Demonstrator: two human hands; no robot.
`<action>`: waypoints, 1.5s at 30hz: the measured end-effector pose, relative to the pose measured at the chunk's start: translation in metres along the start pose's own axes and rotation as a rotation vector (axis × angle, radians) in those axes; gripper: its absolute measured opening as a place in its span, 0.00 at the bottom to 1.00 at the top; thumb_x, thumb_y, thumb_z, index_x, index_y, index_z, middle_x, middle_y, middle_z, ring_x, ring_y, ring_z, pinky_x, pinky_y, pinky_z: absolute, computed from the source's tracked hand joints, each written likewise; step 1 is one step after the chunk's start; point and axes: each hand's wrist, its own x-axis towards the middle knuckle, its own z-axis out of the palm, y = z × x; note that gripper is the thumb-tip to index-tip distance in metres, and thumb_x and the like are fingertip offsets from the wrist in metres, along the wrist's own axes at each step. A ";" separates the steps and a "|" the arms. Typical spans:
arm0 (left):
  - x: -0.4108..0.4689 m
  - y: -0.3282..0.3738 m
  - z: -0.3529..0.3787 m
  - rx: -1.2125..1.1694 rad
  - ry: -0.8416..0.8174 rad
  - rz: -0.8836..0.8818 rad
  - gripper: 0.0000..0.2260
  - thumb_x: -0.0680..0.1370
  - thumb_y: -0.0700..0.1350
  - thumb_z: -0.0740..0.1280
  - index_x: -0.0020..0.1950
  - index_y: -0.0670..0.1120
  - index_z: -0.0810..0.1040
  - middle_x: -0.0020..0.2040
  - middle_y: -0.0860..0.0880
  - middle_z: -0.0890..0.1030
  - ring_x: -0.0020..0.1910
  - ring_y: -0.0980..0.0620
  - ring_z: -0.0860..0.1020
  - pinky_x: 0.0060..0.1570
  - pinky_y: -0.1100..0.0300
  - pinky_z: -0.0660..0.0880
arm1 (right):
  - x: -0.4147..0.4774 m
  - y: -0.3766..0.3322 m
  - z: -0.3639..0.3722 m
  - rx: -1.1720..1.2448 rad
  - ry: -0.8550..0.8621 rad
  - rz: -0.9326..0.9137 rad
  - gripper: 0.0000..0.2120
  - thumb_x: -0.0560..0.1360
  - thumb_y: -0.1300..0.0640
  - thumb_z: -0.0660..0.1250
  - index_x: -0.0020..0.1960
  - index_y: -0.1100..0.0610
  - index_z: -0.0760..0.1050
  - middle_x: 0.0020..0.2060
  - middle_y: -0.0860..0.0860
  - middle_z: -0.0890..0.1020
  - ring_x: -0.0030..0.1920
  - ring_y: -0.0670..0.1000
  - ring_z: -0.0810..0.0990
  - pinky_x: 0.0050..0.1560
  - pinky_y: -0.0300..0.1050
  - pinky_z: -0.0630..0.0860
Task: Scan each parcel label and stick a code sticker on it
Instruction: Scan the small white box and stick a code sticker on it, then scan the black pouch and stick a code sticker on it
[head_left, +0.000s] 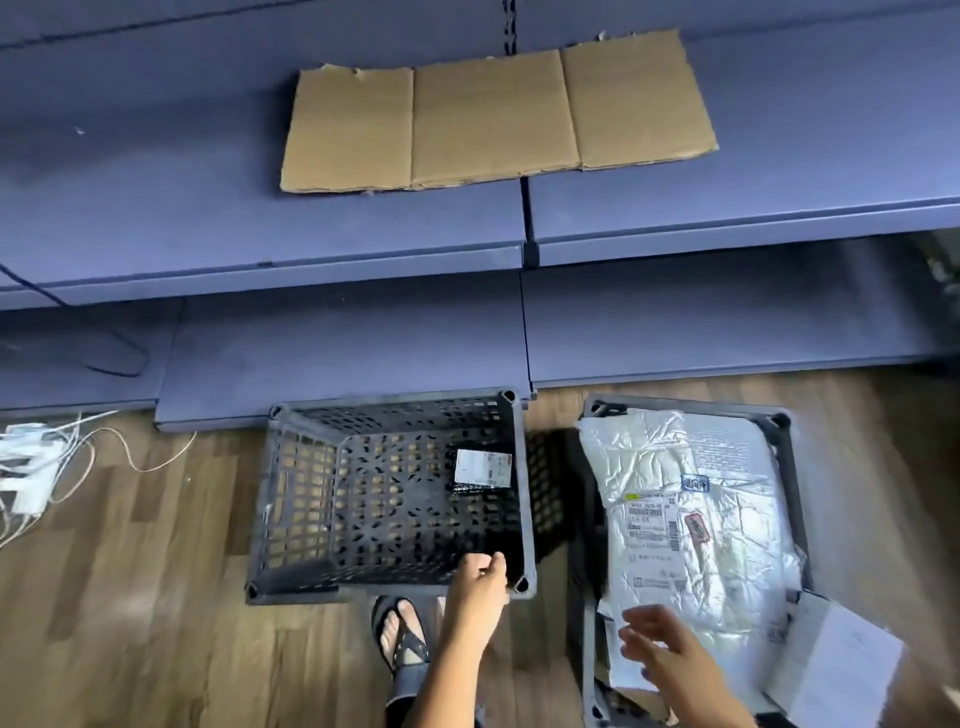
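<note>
Wood floor (130, 597), blue shelving (260, 234) | right grip (654, 644) spread over silver parcel (691, 462) | left grip (480, 571) curled at black crate (291, 590) rim, hold unclear | best lifted label (652, 525) up, flat, for scanning

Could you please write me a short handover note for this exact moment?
Left hand: at the near rim of the left crate, grip unclear.
Right hand: open, over the big silver parcel in the right crate.
Done: probably the one small black parcel lying in the left crate.
Left: everything in the right crate. No scanner or stickers in view.
</note>
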 end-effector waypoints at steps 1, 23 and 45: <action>0.006 0.002 -0.014 0.005 -0.008 0.002 0.14 0.81 0.48 0.57 0.35 0.52 0.64 0.38 0.47 0.74 0.38 0.47 0.76 0.40 0.58 0.67 | 0.004 -0.006 0.013 0.011 0.010 0.015 0.06 0.74 0.65 0.68 0.44 0.55 0.77 0.42 0.53 0.82 0.45 0.56 0.81 0.43 0.44 0.72; 0.201 -0.027 -0.146 0.140 -0.104 0.046 0.03 0.78 0.49 0.62 0.44 0.56 0.72 0.48 0.54 0.80 0.48 0.49 0.80 0.54 0.52 0.75 | 0.186 -0.084 0.266 0.624 0.016 0.460 0.13 0.79 0.61 0.62 0.61 0.64 0.74 0.57 0.66 0.77 0.58 0.63 0.76 0.62 0.51 0.69; 0.343 -0.088 -0.114 0.129 -0.119 0.015 0.04 0.80 0.48 0.59 0.49 0.56 0.73 0.52 0.57 0.78 0.52 0.56 0.78 0.55 0.59 0.73 | 0.417 -0.015 0.312 0.827 0.249 0.603 0.05 0.78 0.61 0.64 0.45 0.61 0.75 0.32 0.54 0.70 0.25 0.51 0.72 0.12 0.32 0.64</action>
